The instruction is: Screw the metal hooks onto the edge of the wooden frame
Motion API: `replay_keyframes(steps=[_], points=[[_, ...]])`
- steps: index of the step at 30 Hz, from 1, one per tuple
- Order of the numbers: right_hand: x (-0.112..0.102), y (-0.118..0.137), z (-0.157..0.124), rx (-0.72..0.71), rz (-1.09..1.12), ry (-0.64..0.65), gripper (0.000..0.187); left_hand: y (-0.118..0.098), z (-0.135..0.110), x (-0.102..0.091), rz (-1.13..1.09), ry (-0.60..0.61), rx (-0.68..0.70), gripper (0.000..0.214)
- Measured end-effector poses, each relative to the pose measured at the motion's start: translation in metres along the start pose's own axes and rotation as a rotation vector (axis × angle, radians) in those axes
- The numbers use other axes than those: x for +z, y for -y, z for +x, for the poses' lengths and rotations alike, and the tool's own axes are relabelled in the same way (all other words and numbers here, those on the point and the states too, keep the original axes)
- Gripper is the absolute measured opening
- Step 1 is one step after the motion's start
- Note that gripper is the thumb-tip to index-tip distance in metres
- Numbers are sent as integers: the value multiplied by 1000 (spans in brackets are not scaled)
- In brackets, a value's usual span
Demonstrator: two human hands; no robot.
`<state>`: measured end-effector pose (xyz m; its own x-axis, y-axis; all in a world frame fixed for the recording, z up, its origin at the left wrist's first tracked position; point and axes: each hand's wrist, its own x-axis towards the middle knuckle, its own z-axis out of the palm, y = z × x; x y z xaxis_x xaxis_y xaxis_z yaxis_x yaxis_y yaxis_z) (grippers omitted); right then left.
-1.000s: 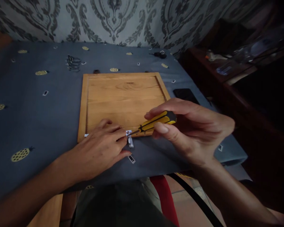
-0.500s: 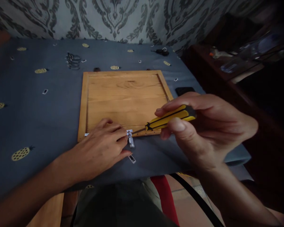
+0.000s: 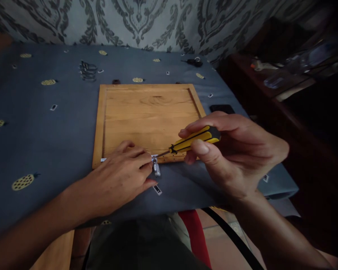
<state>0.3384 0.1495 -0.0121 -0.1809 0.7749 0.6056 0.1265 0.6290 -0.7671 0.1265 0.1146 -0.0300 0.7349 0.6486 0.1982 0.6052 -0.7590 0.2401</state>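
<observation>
A framed wooden door panel (image 3: 152, 112) lies flat on the cloth-covered table. At its near edge sits a small silver metal hinge (image 3: 156, 167). My left hand (image 3: 124, 170) rests over that edge, its fingers closed at the left side of the hinge; their tips are partly hidden. My right hand (image 3: 231, 153) is closed around the yellow and black handle of a screwdriver (image 3: 195, 140). The screwdriver slants down to the left, with its tip at the upper part of the hinge. Small dark holes show along the panel's near edge, right of the hinge.
Several dark metal pieces (image 3: 88, 71) lie at the back left of the table. A key with a ring (image 3: 195, 62) is at the back right. A flat black object (image 3: 222, 109) lies beyond my right hand. Dark furniture (image 3: 259, 82) stands to the right.
My right hand and the screwdriver have shifted a little to the left, and the hand has turned slightly. The tip stays at the hinge. My left hand has hardly moved.
</observation>
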Motion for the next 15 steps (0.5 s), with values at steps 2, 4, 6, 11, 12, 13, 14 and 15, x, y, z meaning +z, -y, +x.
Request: replay_keyframes(steps=[2, 4, 6, 11, 12, 13, 14, 15], points=[[0, 0, 0, -3, -5, 8, 12, 0, 0, 0, -3, -4, 0, 28], [0, 0, 1, -4, -21, 12, 10, 0, 1, 0, -13, 1, -4, 26], [0, 0, 1, -2, -29, 15, 9, 0, 0, 0, -23, 9, -12, 27], [1, -1, 1, -43, -14, 18, 9, 1, -1, 1, -22, 13, -12, 29], [2, -1, 1, -43, -11, 21, 9, 1, -1, 1, -21, 13, -12, 30], [2, -1, 1, -38, -8, 23, 10, 1, -1, 1, -20, 12, -12, 30], [2, -2, 2, -31, -6, 26, 11, 1, -1, 1, -19, 12, -11, 30], [2, -2, 2, -23, -5, 26, 12, 1, -1, 2, -18, 11, -9, 30]])
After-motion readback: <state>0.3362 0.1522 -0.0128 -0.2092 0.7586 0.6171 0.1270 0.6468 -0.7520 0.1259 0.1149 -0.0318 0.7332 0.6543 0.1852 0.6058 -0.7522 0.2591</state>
